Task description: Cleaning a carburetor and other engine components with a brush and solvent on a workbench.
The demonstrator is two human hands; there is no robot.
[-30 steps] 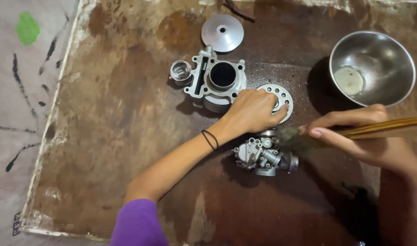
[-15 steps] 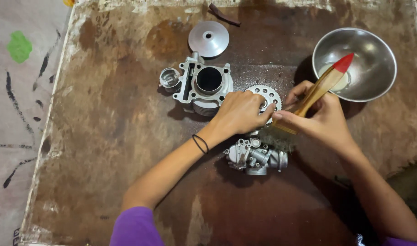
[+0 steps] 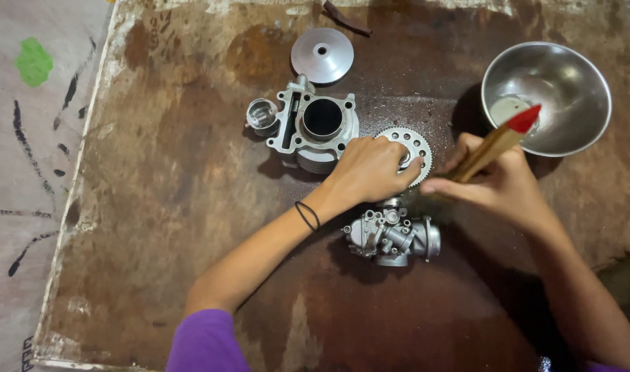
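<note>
Sprocket [image 3: 413, 146], the flat toothed wheel, lies on the rusty brown table [image 3: 156, 207], just right of the cylinder block [image 3: 315, 127] and above the carburetor [image 3: 392, 238]. A moment ago your brush stood more upright and closer to your left hand; now it leans toward the steel bowl [image 3: 570, 83]. Your left hand [image 3: 370, 169] rests on the sprocket, fingers curled over its near edge. Your right hand [image 3: 497, 182] is closed around the wooden brush handle [image 3: 490, 148] with the red tip. I cannot see the bristles. A round metal disc [image 3: 322, 54] sits above the block.
</note>
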